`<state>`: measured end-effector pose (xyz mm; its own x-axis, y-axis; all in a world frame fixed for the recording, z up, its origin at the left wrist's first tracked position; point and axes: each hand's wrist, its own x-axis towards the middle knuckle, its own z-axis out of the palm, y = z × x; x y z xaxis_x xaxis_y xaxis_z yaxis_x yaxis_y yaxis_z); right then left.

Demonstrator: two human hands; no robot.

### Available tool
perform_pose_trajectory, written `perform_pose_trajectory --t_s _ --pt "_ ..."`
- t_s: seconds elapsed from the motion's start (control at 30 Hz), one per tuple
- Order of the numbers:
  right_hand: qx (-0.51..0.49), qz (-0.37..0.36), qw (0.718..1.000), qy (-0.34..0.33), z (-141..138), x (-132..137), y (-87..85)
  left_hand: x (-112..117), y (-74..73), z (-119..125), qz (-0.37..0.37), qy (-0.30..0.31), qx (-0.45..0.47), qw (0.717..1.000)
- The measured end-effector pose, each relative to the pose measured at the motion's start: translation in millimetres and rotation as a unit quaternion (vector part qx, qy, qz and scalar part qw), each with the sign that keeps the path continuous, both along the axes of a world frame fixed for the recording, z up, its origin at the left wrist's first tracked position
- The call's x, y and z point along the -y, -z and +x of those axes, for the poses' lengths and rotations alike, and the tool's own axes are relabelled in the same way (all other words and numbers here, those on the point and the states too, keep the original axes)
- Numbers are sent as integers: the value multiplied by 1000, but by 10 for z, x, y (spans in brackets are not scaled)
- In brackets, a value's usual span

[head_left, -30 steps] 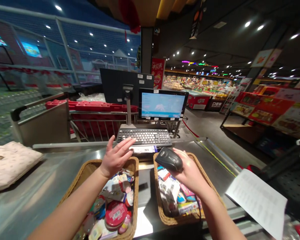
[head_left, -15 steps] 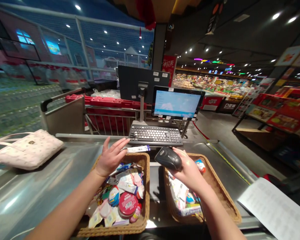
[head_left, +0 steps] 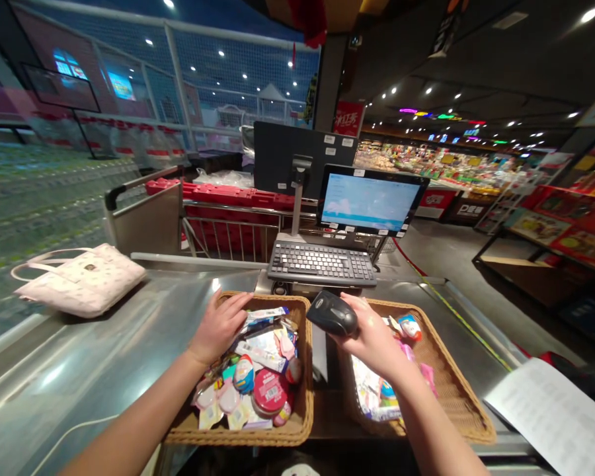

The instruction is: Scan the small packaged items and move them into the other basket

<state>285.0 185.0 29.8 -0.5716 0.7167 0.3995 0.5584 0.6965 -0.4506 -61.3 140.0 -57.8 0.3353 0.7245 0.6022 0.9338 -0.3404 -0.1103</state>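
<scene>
My left hand (head_left: 223, 325) is over the far left part of the left wicker basket (head_left: 309, 370). A narrow white packet with a purple end (head_left: 270, 313) sticks out from its thumb side, apparently pinched there; the grip itself is mostly hidden. My right hand (head_left: 369, 334) grips a black handheld barcode scanner (head_left: 333, 313), its head pointing left between the two baskets. Beneath this hand and forearm is the right wicker basket (head_left: 469, 396), holding several small wrapped items. The left basket holds many packets, a round red container (head_left: 270, 390) and a blue-and-white egg-shaped item (head_left: 244, 374).
A keyboard (head_left: 322, 262) and a lit monitor (head_left: 367, 201) stand beyond the baskets. On the metal counter (head_left: 104, 344), a pale handbag (head_left: 86, 281) lies at left and a printed sheet (head_left: 555, 413) at right. A metal cart (head_left: 146, 221) stands behind the counter.
My left hand has come down toward the left basket with the white packet, which is now lower, over the contents. The scanner stays in my right hand. The whole view has shifted slightly.
</scene>
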Motion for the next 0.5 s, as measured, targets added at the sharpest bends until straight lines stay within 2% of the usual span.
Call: perform_pose_trajectory --t_s 0.23,0.5 --pt "16 -23 1000 -13 -112 37 32 70 208 -82 -65 19 -4 998" --pt "11 -32 999 2 -126 50 55 69 327 -42 -162 12 -10 987"
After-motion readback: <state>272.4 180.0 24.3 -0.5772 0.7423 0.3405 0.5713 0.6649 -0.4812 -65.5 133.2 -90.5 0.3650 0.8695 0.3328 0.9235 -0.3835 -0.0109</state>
